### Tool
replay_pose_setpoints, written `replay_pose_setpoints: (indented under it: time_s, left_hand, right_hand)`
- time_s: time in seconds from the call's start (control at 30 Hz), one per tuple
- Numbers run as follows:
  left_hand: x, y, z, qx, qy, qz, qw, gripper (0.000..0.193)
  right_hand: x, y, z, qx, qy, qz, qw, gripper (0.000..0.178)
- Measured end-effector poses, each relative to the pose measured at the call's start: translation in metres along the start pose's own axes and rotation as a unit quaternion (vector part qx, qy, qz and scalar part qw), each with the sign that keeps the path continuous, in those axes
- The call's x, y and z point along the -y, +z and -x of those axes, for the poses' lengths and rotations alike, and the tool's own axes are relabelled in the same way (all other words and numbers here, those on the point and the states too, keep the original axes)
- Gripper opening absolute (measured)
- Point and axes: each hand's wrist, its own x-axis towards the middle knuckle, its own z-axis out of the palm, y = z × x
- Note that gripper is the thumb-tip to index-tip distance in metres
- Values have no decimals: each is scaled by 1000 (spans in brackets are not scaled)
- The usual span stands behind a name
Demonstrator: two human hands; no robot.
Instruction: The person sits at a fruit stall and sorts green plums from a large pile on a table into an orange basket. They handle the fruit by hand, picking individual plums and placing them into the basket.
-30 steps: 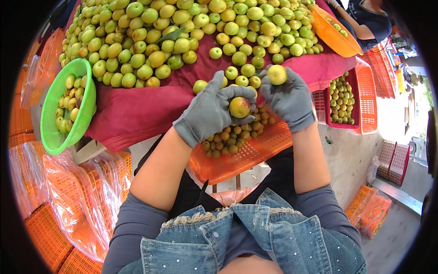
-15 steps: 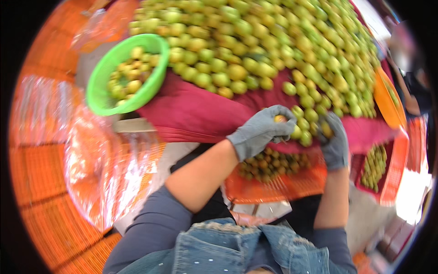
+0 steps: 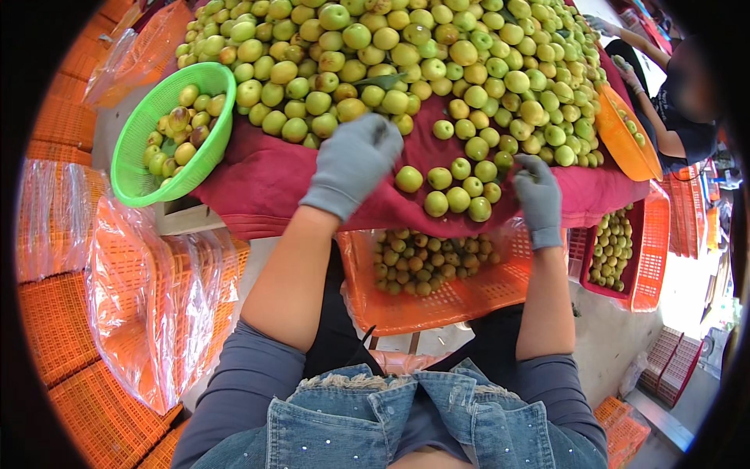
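A big heap of green and yellowish jujube-like fruits (image 3: 375, 59) covers the dark red cloth (image 3: 273, 176). My left hand (image 3: 353, 162), in a grey glove, is over the cloth at the heap's near edge. Its fingers are curled in, and what they hold, if anything, is hidden. My right hand (image 3: 537, 195), gloved the same way, has its fingers bent at the right side of a small loose group of fruits (image 3: 459, 187). Its fingertips are close to these fruits; I cannot make out anything inside its grip.
A green mesh basket (image 3: 129, 160) with browner fruits stands left. An orange crate (image 3: 437, 305) holding fruits is below the cloth's edge. On the right are an orange basket (image 3: 625, 148), a fruit-filled red crate (image 3: 637, 234) and another person (image 3: 680, 125). Stacked orange crates (image 3: 58, 313) line the left.
My left hand has moved left, away from the loose group, toward the heap's near edge; the orange fruit seen in it before is out of sight. My right hand stays beside the group. The view has shifted.
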Motion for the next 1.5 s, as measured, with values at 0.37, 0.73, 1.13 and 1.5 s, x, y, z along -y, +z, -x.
replay_pose_setpoints:
  time_s: [0.37,0.73,1.13,1.5]
  left_hand:
    - [-34,53,27,241,103,-185,947,51]
    - [11,6,-34,-276,230,-48,932,30]
    - [8,5,-23,-157,41,-278,947,56]
    - [-31,37,-10,-48,227,-16,973,45]
  right_hand:
    - [57,22,37,288,-166,34,942,39]
    - [39,-25,30,278,79,-122,949,24]
    - [-19,-39,1,98,91,-84,988,16]
    - [-22,-21,5,69,30,-68,995,20]
